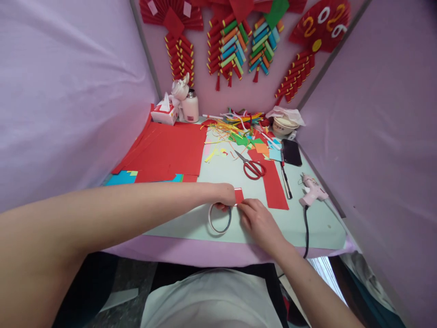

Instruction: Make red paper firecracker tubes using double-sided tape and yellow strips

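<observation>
My left hand (223,195) reaches across from the left, its fingers curled down on a small red paper piece (239,195) and on the edge of a white tape ring (219,219) lying on the pale green mat (307,223). From the right, my right hand (256,221) pinches the near edge of the same red piece. Both hands meet over the mat's front middle.
Red-handled scissors (252,167) and a long red paper strip (271,180) lie just behind. A pink glue gun (313,191) with its cord rests at right, beside a knife and a black phone (291,152). Red sheets (167,152) cover the left; coloured scraps, a bowl, a tissue box stand behind.
</observation>
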`<state>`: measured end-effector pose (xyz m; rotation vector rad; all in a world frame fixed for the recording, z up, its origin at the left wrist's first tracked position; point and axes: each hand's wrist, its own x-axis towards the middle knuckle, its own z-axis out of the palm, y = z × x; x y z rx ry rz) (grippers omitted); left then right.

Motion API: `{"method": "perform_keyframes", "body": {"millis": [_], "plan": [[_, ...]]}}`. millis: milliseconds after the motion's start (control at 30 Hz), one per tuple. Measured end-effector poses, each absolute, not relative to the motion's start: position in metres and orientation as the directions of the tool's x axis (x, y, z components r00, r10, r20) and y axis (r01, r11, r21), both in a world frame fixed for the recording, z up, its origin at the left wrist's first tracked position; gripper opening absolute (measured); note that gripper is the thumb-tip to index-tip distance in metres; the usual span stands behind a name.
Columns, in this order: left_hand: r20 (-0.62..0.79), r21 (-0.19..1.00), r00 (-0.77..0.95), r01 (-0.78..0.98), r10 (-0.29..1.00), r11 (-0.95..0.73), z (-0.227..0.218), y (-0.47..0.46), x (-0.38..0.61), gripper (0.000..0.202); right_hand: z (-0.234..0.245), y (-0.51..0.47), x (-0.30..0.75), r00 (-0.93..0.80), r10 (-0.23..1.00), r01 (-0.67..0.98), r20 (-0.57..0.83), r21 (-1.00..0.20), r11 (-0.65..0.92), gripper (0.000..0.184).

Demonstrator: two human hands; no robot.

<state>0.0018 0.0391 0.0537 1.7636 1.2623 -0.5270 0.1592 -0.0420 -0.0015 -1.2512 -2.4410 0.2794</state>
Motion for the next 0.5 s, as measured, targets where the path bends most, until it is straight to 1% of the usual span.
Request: {"method": "perform_keyframes", "body": {"millis": [133,267,500], "plan": [[-0.735,0.363,0.345,0.927,0.584,-0.091,0.062,0.034,0.002,0.020,-0.009,-0.048,0.152,-0.533,0.817,0.777,0.222,-0.255,0.576,0.032],[-0.726,0.273,0.276,0.956,0.629,-0.104,0.070,0.029,0.003,0.017,-0.005,-0.050,0.152,-0.530,0.823,0.791,0.206,-0.228,0.567,0.033],[-0.723,0.274,0.281,0.955,0.631,-0.111,0.069,0.029,0.002,0.020,-0.002,-0.052,0.150,-0.509,0.838,0.818,0.199,-0.192,0.542,0.029]]}}
